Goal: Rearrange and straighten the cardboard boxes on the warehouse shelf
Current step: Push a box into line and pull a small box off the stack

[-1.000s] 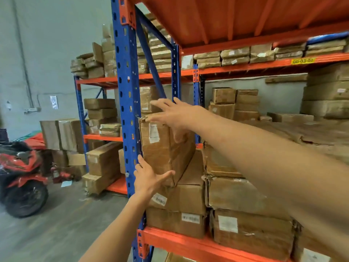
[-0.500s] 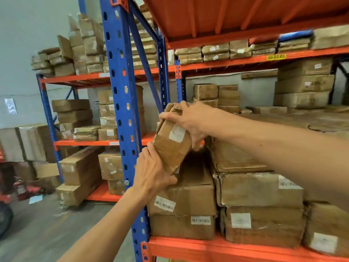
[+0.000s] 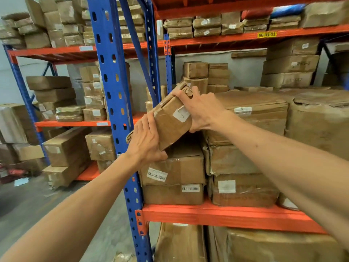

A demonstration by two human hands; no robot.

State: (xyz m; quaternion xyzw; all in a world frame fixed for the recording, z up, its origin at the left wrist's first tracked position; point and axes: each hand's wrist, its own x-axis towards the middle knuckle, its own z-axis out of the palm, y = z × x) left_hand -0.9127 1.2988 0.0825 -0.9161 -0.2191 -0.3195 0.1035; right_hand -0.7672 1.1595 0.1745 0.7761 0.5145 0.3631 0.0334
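Observation:
A worn, taped cardboard box [image 3: 171, 120] with a white label is tilted above the left stack on the shelf, its top end leaning right. My left hand [image 3: 146, 140] grips its lower left edge and my right hand [image 3: 200, 108] clasps its crumpled upper end. Under it lie two stacked flat boxes [image 3: 173, 173] with barcode labels, resting on the orange shelf beam [image 3: 226, 214]. To the right stands a taller stack of larger boxes [image 3: 245, 148].
A blue rack upright [image 3: 115, 110] stands just left of my hands, with a diagonal brace behind. More box stacks [image 3: 56, 95] fill the neighbouring rack on the left and the upper shelf [image 3: 207, 27]. Large boxes [image 3: 264, 246] sit below the beam. Grey floor [image 3: 37, 201] lies at lower left.
The box was upright against the blue post; both hands took hold of it, lifted it and tipped it to the right. The view has shifted right and closer.

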